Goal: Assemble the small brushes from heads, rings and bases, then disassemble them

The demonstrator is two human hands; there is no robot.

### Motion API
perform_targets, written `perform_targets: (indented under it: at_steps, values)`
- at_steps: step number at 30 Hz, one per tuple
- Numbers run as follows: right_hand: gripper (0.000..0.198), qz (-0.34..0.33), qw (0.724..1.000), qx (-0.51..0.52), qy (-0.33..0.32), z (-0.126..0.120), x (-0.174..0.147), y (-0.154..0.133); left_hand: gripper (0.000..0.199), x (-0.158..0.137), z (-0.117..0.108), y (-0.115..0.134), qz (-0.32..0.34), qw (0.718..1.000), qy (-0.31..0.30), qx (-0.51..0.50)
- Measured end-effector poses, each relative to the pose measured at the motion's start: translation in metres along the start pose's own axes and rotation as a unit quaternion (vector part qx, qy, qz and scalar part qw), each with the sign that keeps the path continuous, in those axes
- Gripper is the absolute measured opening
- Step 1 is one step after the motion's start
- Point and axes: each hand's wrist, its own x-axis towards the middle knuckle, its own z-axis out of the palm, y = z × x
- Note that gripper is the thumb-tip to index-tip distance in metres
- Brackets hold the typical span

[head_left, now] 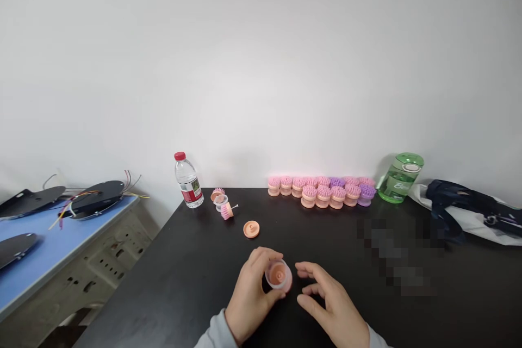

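Observation:
My left hand (258,289) grips a small round cup (279,274) with a clear rim and an orange-pink inside, thumb and fingers around its left side. Just right of the cup, my right hand (326,300) is open with its fingers curved and nothing in them. Beyond the left hand a round orange disc (252,229) lies on the black table. Farther back left are a pink bristled brush head (226,211) tipped over with a thin stem sticking out, a clear cup (221,202) and another pink bristled piece (218,192).
Along the wall stand rows of pink bristled brushes (323,196), with a purple one (366,194) at the right end. A water bottle (189,180) stands back left, a green bottle (400,178) back right near a dark strap (457,201). Black round plates (98,199) with wires lie on a blue table.

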Motion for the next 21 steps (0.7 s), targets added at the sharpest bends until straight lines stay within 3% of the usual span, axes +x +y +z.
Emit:
perform_targets:
  at_steps: [4,7,9,11,14,17,21]
  values:
    - [0.034,-0.001,0.999,-0.042,0.01,0.001,0.001,0.005,0.061,0.005,-0.009,-0.014,-0.011,0.998,-0.036,0.047]
    - [0.036,-0.006,0.998,-0.06,0.012,0.001,0.001,0.005,0.082,0.012,-0.014,-0.025,0.042,0.996,-0.023,0.079]
    - [0.038,-0.006,0.997,-0.075,0.02,0.001,0.001,0.005,0.069,0.023,-0.025,-0.035,0.075,0.983,0.056,0.155]
    - [0.04,-0.005,0.995,-0.093,0.029,0.002,0.0,0.006,0.049,0.04,-0.042,-0.047,0.06,0.952,0.165,0.252]
    - [0.042,-0.009,0.993,-0.116,0.032,0.002,0.0,0.009,0.047,0.064,-0.07,-0.069,0.028,0.929,0.229,0.29]
    - [0.044,-0.017,0.991,-0.127,0.028,0.001,0.001,0.011,0.044,0.075,-0.086,-0.087,0.019,0.925,0.226,0.304]
    - [0.042,-0.024,0.99,-0.135,0.041,0.002,0.001,0.011,0.032,0.074,-0.085,-0.093,0.03,0.937,0.195,0.289]
